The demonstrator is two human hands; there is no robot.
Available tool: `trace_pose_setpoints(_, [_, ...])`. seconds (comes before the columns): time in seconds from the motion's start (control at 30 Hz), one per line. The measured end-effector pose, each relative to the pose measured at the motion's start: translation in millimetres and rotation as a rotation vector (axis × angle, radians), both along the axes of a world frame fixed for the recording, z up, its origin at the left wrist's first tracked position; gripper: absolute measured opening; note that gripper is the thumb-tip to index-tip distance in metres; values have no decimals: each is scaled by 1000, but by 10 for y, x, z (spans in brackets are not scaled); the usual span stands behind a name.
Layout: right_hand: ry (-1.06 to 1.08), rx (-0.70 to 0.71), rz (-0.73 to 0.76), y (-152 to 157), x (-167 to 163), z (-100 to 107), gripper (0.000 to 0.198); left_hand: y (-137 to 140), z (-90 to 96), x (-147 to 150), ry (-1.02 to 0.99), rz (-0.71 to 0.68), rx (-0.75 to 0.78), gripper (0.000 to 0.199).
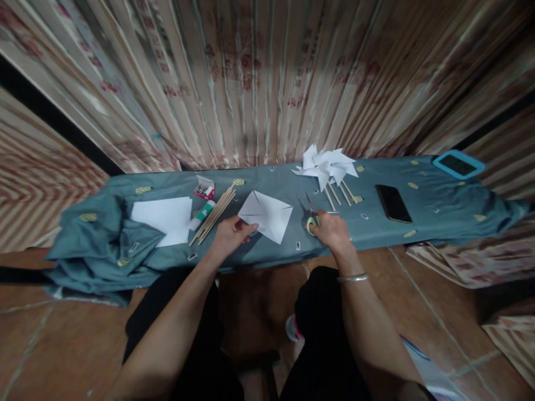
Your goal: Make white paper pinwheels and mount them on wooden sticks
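My left hand (233, 234) pinches the near-left edge of a white paper square (270, 216) between thumb and fingers. Dark slits run in from some of its corners toward the middle. My right hand (331, 227) is closed on the pale-green handle of a pair of scissors (311, 218), whose blades stand apart and point away from me. The scissors are at the table surface, right of the paper and apart from it. Beyond them lie several white paper pinwheels (328, 165) on wooden sticks, overlapping one another.
Left of the paper lie a bundle of wooden sticks (215, 214), a green-and-white glue stick (203, 213), a small red box (204, 188) and white paper sheets (165, 217). A phone (393, 203) and a blue-framed device (458, 164) are to the right. Curtains (251, 83) hang behind the cloth-covered table (267, 256).
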State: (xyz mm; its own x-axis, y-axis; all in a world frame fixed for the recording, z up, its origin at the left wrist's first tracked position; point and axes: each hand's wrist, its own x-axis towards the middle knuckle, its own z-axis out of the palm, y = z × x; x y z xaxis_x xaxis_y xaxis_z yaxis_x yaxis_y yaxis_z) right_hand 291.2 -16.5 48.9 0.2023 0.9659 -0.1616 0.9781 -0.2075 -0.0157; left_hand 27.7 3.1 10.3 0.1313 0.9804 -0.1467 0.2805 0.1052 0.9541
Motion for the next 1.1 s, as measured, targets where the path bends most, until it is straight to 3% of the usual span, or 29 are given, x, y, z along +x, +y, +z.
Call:
trace_pose_setpoints(0.1, [7, 0, 16, 12, -8, -5, 38, -38, 27, -315, 152, 27, 131, 30])
trace_pose_setpoints(0.27, [-20, 42, -5, -22, -35, -11, 38, 36, -19, -875, 590, 302, 510, 36])
trace_pose_setpoints(0.4, [4, 117, -1, -50, -59, -25, 39, 55, -91, -1114, 907, 263, 471, 44])
trace_pose_setpoints(0.53, [92, 228, 31, -70, -100, -59, 38, 27, -85, -1182, 980, 188, 438, 42])
trace_pose_setpoints(0.63, [260, 360, 84, -99, -220, -90, 37, -3, -20, -1171, 822, 284, 473, 37])
trace_pose_setpoints(0.73, [649, 439, 138, -147, -473, -152, 34, -71, 57, -1033, 460, 385, 476, 38])
trace_pose_setpoints(0.8, [1031, 366, 98, -180, -693, -206, 34, -144, 96, -847, 165, 388, 377, 44])
trace_pose_setpoints(0.93, [1744, 64, -71, -207, -1059, -263, 46, -302, 135, -394, -234, 194, 161, 43])
trace_pose_setpoints(1.1, [1967, 19, -217, -111, -1085, -248, 32, -320, 151, -173, -326, 79, 56, 38])
